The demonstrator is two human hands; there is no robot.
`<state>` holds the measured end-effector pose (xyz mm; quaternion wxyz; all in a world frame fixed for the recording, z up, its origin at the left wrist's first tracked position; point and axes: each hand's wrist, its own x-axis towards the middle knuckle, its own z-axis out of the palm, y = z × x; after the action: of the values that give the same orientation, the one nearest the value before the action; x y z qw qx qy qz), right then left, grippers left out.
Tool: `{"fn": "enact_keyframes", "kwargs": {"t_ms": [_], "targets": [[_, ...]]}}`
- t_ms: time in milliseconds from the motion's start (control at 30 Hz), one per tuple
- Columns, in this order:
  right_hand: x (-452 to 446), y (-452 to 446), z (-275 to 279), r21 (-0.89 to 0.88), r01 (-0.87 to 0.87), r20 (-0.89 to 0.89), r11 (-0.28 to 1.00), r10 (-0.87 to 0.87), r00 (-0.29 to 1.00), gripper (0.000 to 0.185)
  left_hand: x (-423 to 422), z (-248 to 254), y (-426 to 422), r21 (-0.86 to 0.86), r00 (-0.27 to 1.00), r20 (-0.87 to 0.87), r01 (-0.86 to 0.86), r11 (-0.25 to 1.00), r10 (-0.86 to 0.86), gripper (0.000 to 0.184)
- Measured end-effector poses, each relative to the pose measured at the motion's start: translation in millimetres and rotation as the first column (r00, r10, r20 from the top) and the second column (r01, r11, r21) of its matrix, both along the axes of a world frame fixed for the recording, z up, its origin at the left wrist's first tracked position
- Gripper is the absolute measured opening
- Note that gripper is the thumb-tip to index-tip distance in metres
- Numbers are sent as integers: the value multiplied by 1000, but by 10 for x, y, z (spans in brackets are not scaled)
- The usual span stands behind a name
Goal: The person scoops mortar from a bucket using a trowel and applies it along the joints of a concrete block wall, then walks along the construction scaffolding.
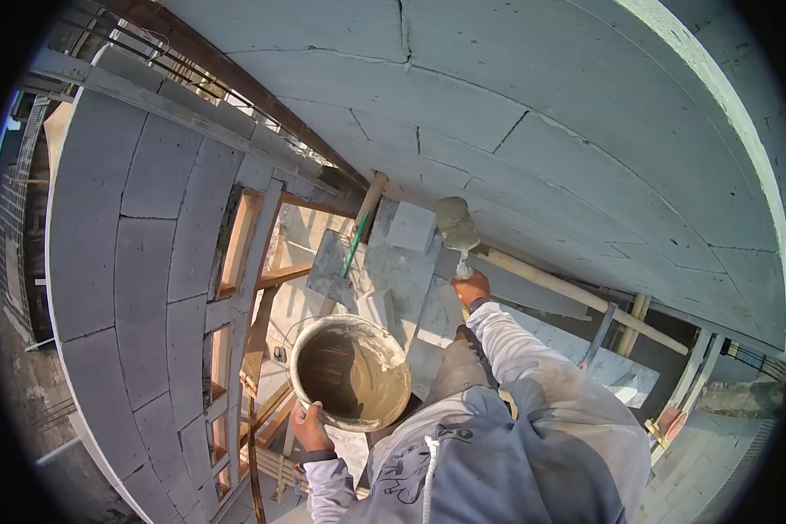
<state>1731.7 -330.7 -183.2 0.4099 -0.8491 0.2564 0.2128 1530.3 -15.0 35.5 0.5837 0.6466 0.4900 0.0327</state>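
Note:
My left hand (311,426) grips the rim of a round bucket (396,354), which is tilted and has wet grey mortar (367,384) inside and smeared on its walls. My right hand (471,286) is closed round the handle of a trowel (463,262). A lump of grey mortar covers the trowel's blade, which is held out ahead, close to the block wall (498,183). From this view I cannot tell whether the blade touches the wall.
A second block wall (148,253) with wood-framed openings stands at the left. Boards (402,271) and a green-handled tool (356,244) lie below. A long pole (576,293) runs along the right wall's foot, near a ladder-like frame (686,393).

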Motion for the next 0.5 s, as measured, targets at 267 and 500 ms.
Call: {"fn": "enact_keyframes", "kwargs": {"t_ms": [267,500], "targets": [[1187,-247,-240,521,273,-335,809,-101,937,29,351,-51,-603,-7,986,35,-165,986,165,23],[1717,-842,399,555,175,-480,813,140,866,33,472,-359,-858,8,999,31,-34,999,33,17]]}}
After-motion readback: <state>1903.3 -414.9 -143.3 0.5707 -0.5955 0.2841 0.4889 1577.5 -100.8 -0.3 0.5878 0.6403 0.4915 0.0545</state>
